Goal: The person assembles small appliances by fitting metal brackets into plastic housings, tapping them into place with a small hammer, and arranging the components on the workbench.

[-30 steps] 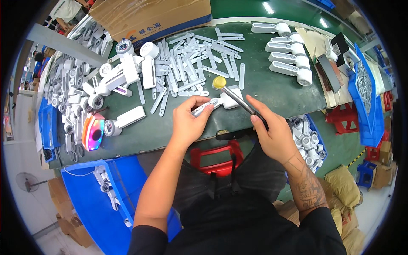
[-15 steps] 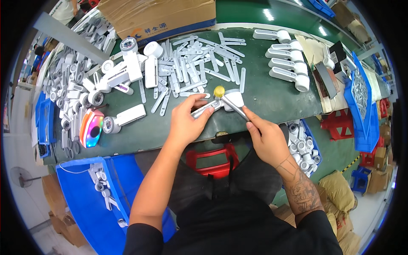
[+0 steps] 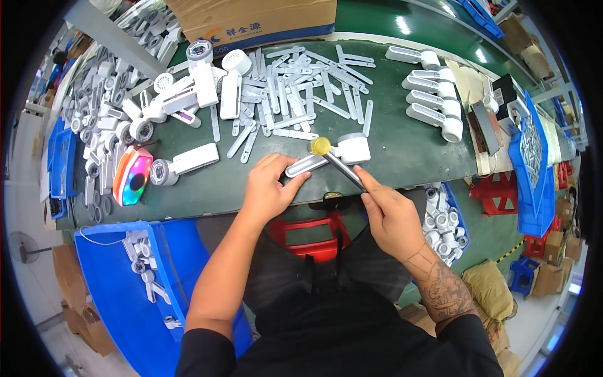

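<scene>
My left hand (image 3: 267, 188) pinches the handle end of a white handheld fan body (image 3: 353, 149), thumb on the near side and fingers on the far side. The fan lies over the green table near its front edge, its round head to the right and a grey strip along the handle. In my right hand (image 3: 394, 220) is a small hammer with a yellow head (image 3: 320, 146) and a dark, shiny handle. The hammer head is over the neck of the fan; whether it touches cannot be made out. Behind my hands lies a pile of grey handle strips (image 3: 286, 94).
Assembled white fans (image 3: 433, 103) line up at the right. More fan parts (image 3: 110, 119) heap at the left, beside a glowing multicoloured device (image 3: 133, 176). A cardboard box (image 3: 251, 22) stands at the back. Blue bins (image 3: 119, 283) sit below the table, and a red stool (image 3: 311, 235) is beneath me.
The hammer head has come down and left over the fan. My left hand has shifted toward the handle's end, uncovering more of the grey strip. The whole view has shifted slightly.
</scene>
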Tool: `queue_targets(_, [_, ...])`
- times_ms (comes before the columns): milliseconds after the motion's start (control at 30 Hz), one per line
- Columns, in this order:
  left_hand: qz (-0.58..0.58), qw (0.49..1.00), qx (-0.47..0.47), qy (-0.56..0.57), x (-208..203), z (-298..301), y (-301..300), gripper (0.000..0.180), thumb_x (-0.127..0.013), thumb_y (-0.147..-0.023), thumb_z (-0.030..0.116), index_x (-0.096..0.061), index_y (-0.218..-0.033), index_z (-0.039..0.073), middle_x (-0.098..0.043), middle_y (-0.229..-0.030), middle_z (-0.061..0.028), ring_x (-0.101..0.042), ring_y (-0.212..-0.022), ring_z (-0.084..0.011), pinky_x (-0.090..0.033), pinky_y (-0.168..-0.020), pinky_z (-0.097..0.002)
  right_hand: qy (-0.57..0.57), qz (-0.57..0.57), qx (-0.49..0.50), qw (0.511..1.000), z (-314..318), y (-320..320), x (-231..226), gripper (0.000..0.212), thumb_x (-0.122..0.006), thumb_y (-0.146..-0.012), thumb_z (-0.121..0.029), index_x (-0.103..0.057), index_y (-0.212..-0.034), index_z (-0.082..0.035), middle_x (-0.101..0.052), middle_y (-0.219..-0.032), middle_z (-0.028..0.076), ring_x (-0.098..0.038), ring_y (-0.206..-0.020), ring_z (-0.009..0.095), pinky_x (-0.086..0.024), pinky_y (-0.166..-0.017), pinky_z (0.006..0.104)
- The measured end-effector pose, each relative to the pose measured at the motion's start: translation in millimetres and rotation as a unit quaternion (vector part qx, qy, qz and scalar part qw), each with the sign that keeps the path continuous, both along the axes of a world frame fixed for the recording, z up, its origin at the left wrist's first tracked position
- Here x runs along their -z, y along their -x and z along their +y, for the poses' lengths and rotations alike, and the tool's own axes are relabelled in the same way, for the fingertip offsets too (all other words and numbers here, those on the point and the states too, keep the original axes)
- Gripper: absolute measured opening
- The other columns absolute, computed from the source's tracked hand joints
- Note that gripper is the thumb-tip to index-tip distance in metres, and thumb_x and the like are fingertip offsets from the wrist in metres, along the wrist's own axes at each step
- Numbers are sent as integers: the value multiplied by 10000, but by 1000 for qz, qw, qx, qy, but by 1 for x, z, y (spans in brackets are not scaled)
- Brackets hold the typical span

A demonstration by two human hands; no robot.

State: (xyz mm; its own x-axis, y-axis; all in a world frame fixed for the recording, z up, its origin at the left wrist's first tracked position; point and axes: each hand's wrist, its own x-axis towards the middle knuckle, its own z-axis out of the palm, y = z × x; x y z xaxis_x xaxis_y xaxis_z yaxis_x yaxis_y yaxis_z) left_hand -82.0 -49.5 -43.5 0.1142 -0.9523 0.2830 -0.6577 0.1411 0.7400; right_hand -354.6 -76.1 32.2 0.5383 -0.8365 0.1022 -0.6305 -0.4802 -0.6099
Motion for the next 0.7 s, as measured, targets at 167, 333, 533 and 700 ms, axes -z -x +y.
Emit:
queue_targets(167, [37, 999, -5, -20, 4, 1, 0, 321, -922, -837, 192, -747, -1051, 29, -730, -891, -113, -686, -788, -320, -545, -711, -409, -45, 79, -8, 996, -8, -3, -13, 482, -650, -1059, -85, -636, -1536, -156, -744, -989, 224, -723, -848, 408, -582, -761, 457])
queue_targets(333, [100, 994, -38, -33, 14, 0, 0, 603, -951, -808, 182, -632, -1308, 70, -775, -968, -107, -707, -783, -288, -576, -747, -393, 16, -37, -53, 998, -4, -22, 0, 504, -662, -1056, -180, -606, -1553, -238, -675, -816, 135, -691, -691, 368, -568, -630, 474])
queue_targets(533, [105, 991, -54, -55, 16, -1, 1, 722, -969, -792, 196, -559, -1378, 97, -725, -880, -80, -668, -751, -225, -572, -725, -367, 5, -12, -58, 998, -3, -24, 13, 510, -661, -1060, -221, -595, -1565, -256, -675, -804, 128, -700, -705, 371, -573, -642, 497])
queue_targets(700, [107, 993, -44, -24, 14, -1, 6, 631, -947, -827, 196, -623, -1358, 90, -687, -839, -72, -664, -764, -243, -559, -719, -387, -23, -33, -51, 998, -11, -13, 12, 492, -681, -1055, -175, -619, -1543, -168, -753, -949, 181, -738, -794, 383, -599, -731, 461])
